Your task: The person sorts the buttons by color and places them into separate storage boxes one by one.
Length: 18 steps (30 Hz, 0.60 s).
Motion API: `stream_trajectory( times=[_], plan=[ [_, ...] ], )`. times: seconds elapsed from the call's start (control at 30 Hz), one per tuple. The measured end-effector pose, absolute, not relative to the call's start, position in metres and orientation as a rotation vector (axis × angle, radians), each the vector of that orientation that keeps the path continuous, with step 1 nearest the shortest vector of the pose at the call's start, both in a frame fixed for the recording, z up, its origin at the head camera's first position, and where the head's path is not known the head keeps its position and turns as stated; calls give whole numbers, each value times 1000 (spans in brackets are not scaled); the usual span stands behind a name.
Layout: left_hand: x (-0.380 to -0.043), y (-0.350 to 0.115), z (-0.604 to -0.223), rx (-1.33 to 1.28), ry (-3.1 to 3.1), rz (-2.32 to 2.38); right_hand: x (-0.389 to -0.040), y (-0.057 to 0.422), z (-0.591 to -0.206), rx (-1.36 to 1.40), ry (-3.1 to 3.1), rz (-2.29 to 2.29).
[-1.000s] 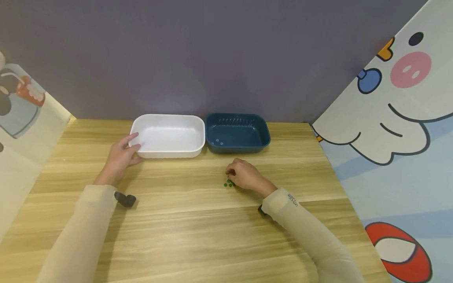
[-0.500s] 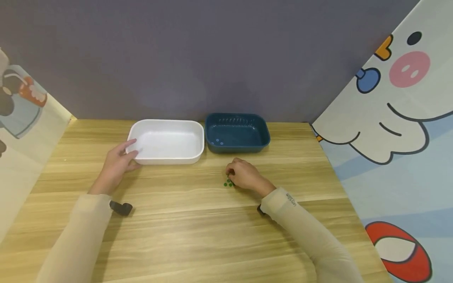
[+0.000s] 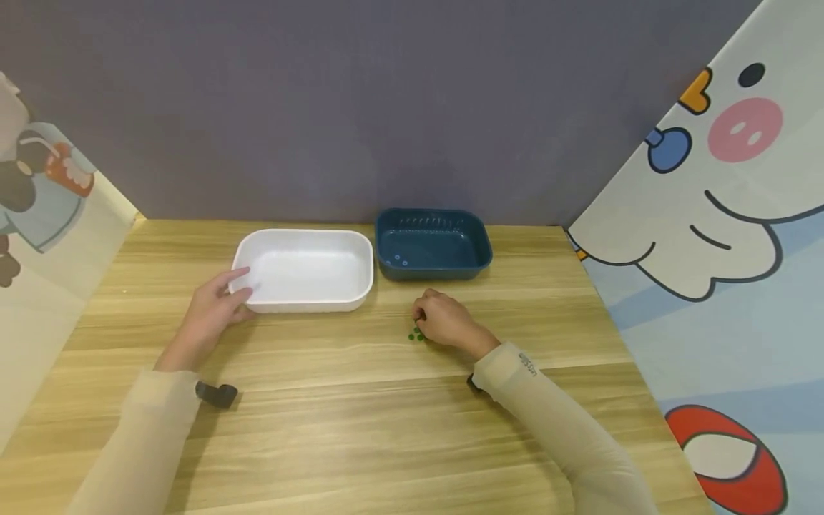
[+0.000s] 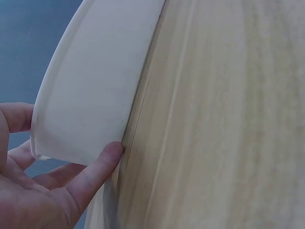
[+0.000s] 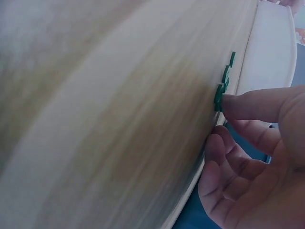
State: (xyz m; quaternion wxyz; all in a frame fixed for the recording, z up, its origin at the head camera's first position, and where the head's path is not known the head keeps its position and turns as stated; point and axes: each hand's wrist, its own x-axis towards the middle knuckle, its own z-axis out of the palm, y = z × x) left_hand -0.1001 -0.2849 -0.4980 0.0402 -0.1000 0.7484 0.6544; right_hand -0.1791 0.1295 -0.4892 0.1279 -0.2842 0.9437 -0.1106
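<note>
A white rectangular tray [image 3: 302, 275] stands on the wooden table, its left end held by my left hand [image 3: 209, 311]. In the left wrist view, the thumb [image 4: 97, 174] presses the tray's outer wall near its base, while fingers reach over the rim. Several small green discs [image 3: 415, 334] lie on the table, close together. My right hand [image 3: 445, 320] is low over them with bent fingers. In the right wrist view, its thumb tip touches the nearest green disc [image 5: 218, 98] and the forefinger comes in behind, in a pinch; the contact is partly hidden.
A dark blue tray [image 3: 431, 250] sits right of the white one, against the grey back wall [image 3: 412, 107]; small blue rings show in its near left corner. Cartoon-printed walls [image 3: 727, 272] flank the wooden table [image 3: 335, 429].
My left hand has drawn the white tray nearer to me, so it now stands further forward than the blue one. The right hand has stayed almost in place over the green discs.
</note>
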Motion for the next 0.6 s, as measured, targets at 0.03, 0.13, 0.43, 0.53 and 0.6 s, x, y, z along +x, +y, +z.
stream_trajectory(
  times=[0.03, 0.13, 0.43, 0.53, 0.6],
  plan=[
    [-99, -285, -498, -308, 2294, 2003, -179, 129, -489, -829, 2747, -320],
    [-96, -284, -498, -312, 2298, 2000, -178, 129, -488, -837, 2749, -325],
    [-86, -283, -497, -291, 2306, 1993, -177, 129, -488, -837, 2748, -358],
    [-82, -282, -497, -284, 2319, 1977, -176, 129, -487, -832, 2749, -364],
    [-79, -282, -497, -284, 2325, 1972, -176, 129, -487, -830, 2754, -360]
  ],
)
